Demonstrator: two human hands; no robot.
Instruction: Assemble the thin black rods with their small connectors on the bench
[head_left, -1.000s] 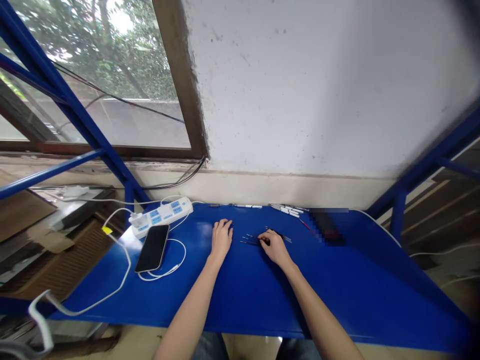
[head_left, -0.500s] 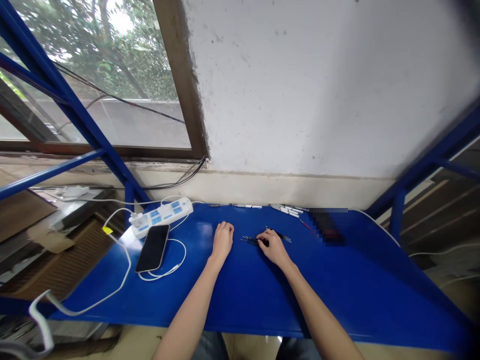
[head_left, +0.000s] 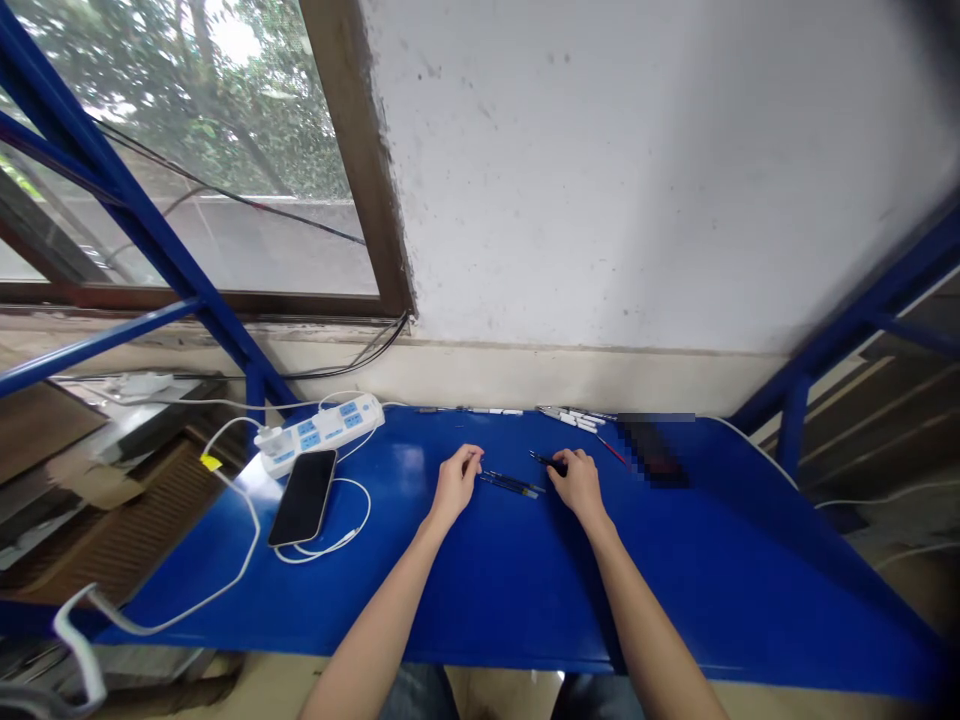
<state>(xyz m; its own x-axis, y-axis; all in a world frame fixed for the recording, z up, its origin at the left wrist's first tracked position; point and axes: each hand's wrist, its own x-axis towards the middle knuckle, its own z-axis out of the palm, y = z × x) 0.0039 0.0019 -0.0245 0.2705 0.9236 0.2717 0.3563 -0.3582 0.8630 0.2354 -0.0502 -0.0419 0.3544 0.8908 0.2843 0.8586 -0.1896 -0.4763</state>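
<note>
Several slim black pens lie side by side on the blue tabletop, between my two hands. My left hand is beside their left ends, its thumb and fingertips drawn together; whether a small thing is pinched there cannot be made out. My right hand rests on the table to the right of the group. Its fingers are closed over another dark pen, whose tip points out to the left. The rest of that pen, and any others under the palm, is hidden.
White pen parts and a thin red stick lie near the wall. A blurred dark object is to the right. On the left are a phone, a white cable and a power strip.
My right hand has moved right, off the group of pens, onto the pen farther right. My left hand has shifted slightly right towards the group, its fingers now turned inward.
</note>
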